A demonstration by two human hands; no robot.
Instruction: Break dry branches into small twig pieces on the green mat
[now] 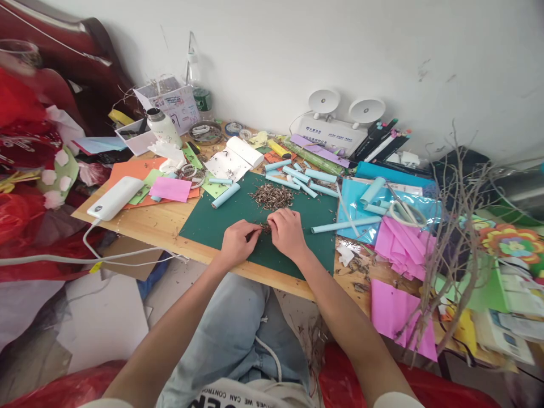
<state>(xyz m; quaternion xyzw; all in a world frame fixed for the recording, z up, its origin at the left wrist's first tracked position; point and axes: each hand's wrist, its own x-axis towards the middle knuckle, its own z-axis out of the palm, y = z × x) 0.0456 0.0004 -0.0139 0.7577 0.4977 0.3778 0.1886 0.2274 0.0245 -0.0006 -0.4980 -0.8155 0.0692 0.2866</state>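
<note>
Brown scraps [266,228] are pinched between the left hand [238,242] and right hand [289,232] over the green mat [212,224], near the front edge of the desk [153,229].

Dark green mat [208,222], brown heap of dry bits [272,196], pale blue tubes [226,195], pink sheet [170,188], orange paper [123,170], white power bank [114,198], white lamp unit [331,134] with blue lettering, light blue trousers [229,328], white top [263,394] with black lettering, tan table [161,228]

One brown heap [272,196], one green mat [321,246] — two white lamp heads [323,103].
</note>
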